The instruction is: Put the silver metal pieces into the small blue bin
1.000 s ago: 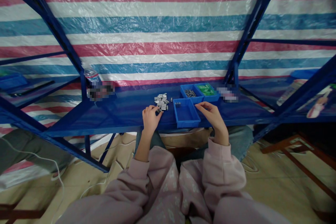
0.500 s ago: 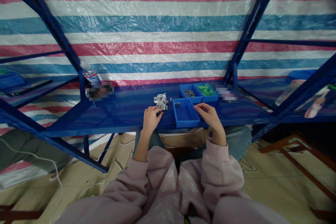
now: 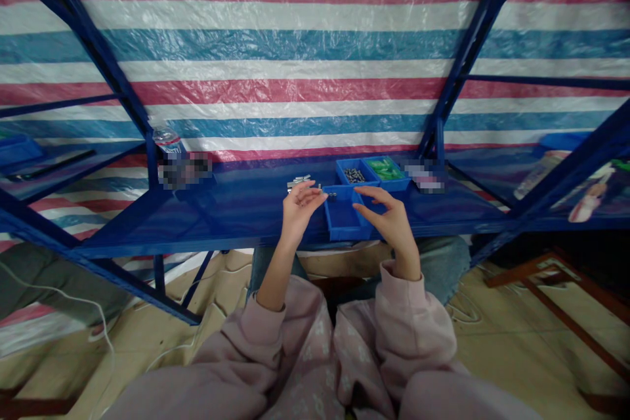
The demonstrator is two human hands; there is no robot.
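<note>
My left hand is raised over the near side of a pile of small silvery metal cylinders, partly hiding it. Its fingers curl toward the thumb at the left rim of a blue tray; whatever lies between them is too small to make out. Several small metal pieces sit in the tray's far left corner. At the tray's right side, my right hand is open, thumb and forefinger apart with a gap between them. A single metal piece stands between pile and tray.
Behind the tray are a blue bin of small dark metal parts and a blue bin with green items. A plastic bottle stands at the back left. Blue metal posts frame the blue table.
My left hand has lifted from the pile and moved right to the tray's edge, turning palm inward. My right hand has shifted slightly left over the tray's rim, its thumb and forefinger parting.
</note>
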